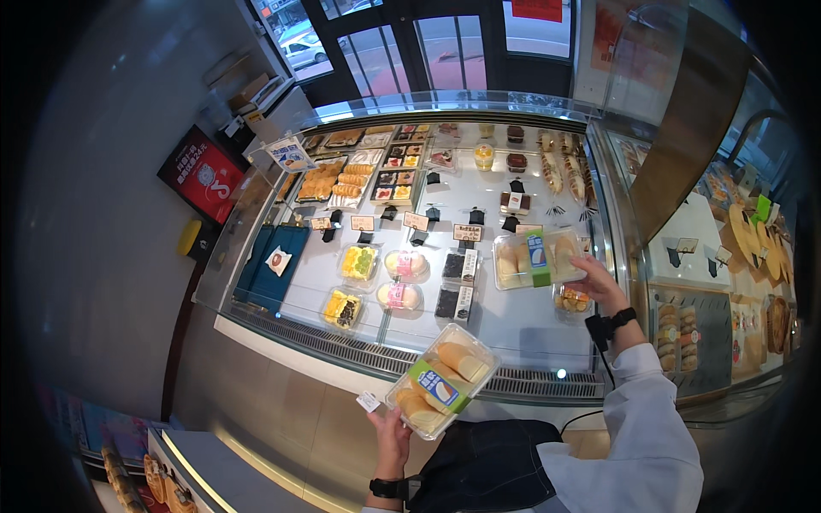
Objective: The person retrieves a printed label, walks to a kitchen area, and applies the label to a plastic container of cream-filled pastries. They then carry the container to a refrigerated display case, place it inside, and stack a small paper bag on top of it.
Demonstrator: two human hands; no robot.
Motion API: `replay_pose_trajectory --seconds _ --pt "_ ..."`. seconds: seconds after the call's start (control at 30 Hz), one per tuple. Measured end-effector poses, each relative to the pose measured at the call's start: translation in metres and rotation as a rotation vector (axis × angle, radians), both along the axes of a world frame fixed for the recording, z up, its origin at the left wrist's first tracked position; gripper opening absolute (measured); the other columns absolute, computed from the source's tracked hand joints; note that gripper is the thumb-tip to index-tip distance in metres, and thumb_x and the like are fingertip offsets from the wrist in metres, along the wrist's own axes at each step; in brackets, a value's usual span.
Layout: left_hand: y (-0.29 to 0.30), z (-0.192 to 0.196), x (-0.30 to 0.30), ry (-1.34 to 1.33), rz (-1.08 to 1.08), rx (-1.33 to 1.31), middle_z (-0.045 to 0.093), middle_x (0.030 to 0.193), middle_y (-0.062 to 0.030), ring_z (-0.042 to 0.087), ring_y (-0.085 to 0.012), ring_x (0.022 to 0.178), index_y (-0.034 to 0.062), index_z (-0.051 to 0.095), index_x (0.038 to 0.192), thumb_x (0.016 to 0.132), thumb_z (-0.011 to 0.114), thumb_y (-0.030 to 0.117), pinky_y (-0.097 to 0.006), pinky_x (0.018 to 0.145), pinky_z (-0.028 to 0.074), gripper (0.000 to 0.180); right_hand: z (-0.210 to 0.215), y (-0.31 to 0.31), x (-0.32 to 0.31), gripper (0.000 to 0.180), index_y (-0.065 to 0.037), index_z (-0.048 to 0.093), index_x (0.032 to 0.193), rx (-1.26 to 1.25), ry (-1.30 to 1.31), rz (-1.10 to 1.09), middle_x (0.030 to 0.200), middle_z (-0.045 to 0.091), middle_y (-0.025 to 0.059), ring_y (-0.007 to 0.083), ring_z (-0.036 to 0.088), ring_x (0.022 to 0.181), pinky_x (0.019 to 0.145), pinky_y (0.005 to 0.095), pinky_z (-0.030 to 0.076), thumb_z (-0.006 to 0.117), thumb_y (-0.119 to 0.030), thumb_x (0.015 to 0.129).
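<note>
My left hand (pixel 393 439) grips the lower left corner of a clear plastic box of pale rolls (pixel 460 357) with a green and blue paper band. The box is tilted, in front of the display case's near edge. A small white tag (pixel 368 402) shows by my left fingertips; how it is held I cannot tell. Over the case's right side, my right hand (pixel 600 286) has its fingers closed on the right end of a second clear box of rolls (pixel 510 262) with a similar green band. Just below that hand sits a small clear tub of orange-topped pastries (pixel 571 299).
The glass-walled display case (pixel 522 350) holds yellow fruit-topped boxes (pixel 359 263), pink-labelled round cakes (pixel 399 296), dark boxes (pixel 453 302) and several price cards (pixel 416 222). A dark blue tray (pixel 271 265) lies left. More bakery shelves (pixel 684 342) stand right; a counter (pixel 231 479) is at lower left.
</note>
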State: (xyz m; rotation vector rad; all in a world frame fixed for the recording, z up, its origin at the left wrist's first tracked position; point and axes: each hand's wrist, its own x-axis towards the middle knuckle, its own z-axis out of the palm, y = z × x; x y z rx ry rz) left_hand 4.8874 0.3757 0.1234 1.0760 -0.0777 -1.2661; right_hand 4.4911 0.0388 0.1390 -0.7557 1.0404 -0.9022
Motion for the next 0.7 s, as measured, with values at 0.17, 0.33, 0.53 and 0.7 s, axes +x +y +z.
replay_pose_trajectory --seconds 0.17,0.33,0.53,0.7 --pt "-0.003 0.0 -0.005 -0.079 0.086 -0.07 0.039 0.142 -0.0181 0.051 -0.0312 0.123 0.0225 -0.018 0.147 0.1 0.048 0.021 -0.046 0.097 0.048 0.081 -0.105 -0.035 0.03 0.049 -0.005 0.046 0.12 0.174 0.082 -0.201 0.112 0.059 0.0125 0.0263 0.066 0.096 0.075 0.0413 0.059 0.072 -0.023 0.083" --pt "0.0 0.008 -0.01 -0.182 0.081 0.0 0.036 0.144 -0.0188 0.05 -0.0315 0.124 0.0221 -0.018 0.148 0.098 0.051 0.02 -0.042 0.1 0.046 0.086 -0.164 -0.044 0.048 0.051 -0.006 0.045 0.124 0.286 0.085 -0.238 0.113 0.058 0.0126 0.0315 0.064 0.098 0.078 0.0421 0.056 0.071 -0.024 0.084" --pt "0.005 -0.015 -0.012 -0.238 0.261 0.014 0.031 0.146 -0.022 0.046 -0.0339 0.127 0.0224 -0.014 0.151 0.094 0.054 0.019 -0.045 0.104 0.042 0.089 -0.205 -0.048 0.045 0.044 -0.006 0.053 0.118 0.404 0.325 -0.24 0.104 0.06 0.0115 0.0299 0.061 0.082 0.074 0.04 0.053 0.067 -0.03 0.085" --pt "0.011 -0.026 -0.008 -0.288 0.302 0.05 0.024 0.15 -0.0224 0.04 -0.0352 0.131 0.0223 -0.011 0.153 0.092 0.057 0.027 -0.048 0.107 0.037 0.09 -0.239 -0.049 0.041 0.044 -0.002 0.058 0.117 0.4 0.594 -0.084 0.101 0.063 0.0127 0.0288 0.062 0.083 0.072 0.0387 0.053 0.065 -0.03 0.084"
